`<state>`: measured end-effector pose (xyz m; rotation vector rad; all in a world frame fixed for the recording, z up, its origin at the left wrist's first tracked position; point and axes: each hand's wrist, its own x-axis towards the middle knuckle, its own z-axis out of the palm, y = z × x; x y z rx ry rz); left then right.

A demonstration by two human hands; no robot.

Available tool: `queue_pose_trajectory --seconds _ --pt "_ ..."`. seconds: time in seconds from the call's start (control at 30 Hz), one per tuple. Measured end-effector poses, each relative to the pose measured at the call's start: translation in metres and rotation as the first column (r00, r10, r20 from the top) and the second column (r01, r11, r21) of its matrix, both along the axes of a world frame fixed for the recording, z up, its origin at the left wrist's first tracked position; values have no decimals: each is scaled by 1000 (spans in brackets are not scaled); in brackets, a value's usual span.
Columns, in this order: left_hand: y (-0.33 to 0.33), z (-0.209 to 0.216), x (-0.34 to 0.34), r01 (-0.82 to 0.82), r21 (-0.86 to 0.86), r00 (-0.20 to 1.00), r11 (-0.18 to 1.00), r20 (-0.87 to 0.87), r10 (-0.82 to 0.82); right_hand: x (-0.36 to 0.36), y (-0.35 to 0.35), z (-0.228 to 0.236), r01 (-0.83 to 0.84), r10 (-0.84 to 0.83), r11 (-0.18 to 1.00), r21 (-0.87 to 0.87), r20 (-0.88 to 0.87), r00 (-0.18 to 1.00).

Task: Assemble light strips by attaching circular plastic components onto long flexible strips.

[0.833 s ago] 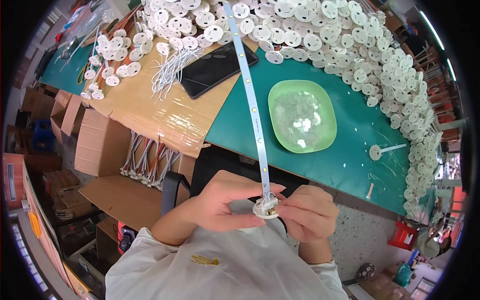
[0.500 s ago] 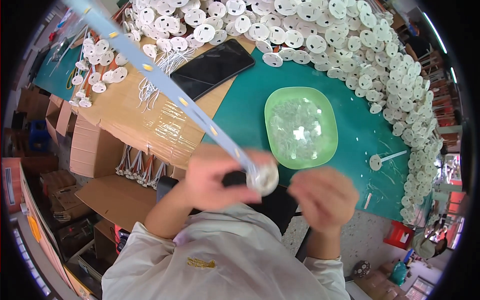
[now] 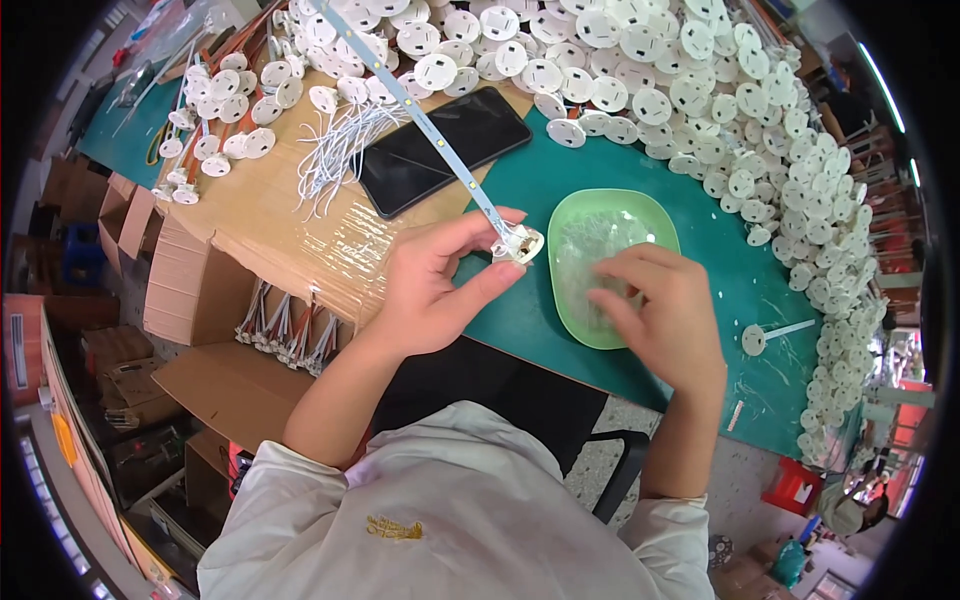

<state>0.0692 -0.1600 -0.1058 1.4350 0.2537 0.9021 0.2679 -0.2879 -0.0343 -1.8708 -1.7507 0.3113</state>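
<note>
Left hand grip pinching white disc, right hand loosely curled, perhaps empty, over green tray

view: one head camera, worn on the person, the left of a pair
direction: looks steeply down over the chest onto the green table
distance: close; the left hand and right hand fill the middle
lens: wide fisheye, straight edges bend near the dark rim
shared part: only one view is shown

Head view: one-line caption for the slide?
Left hand holds a white disc on a long LED strip while right hand reaches into a green tray on a green mat.
</note>
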Motion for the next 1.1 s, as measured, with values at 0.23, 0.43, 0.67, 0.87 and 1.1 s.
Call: queue_pose_trajectory --seconds 0.23,0.43,0.67,0.87,1.1 --pt "2 -6 0 -40 58 998 997 -37 42 -10 7 -10 5 -6 999 -39 -20 1000" --pt "5 -6 4 -61 87 996 994 -56 66 -15 5 -4 80 -84 994 -69 -56 995" --pt "5 -4 4 -70 155 991 985 -98 86 -28 -22 -9 267 -257 956 117 -100 961" --pt "-21 12 -12 -58 29 998 998 4 58 -58 -59 -8 580 -318 790 198 -677 664" --pt "-132 54 -33 278 -201 880 939 445 -165 -134 -115 -10 571 2 803 169 -960 282"
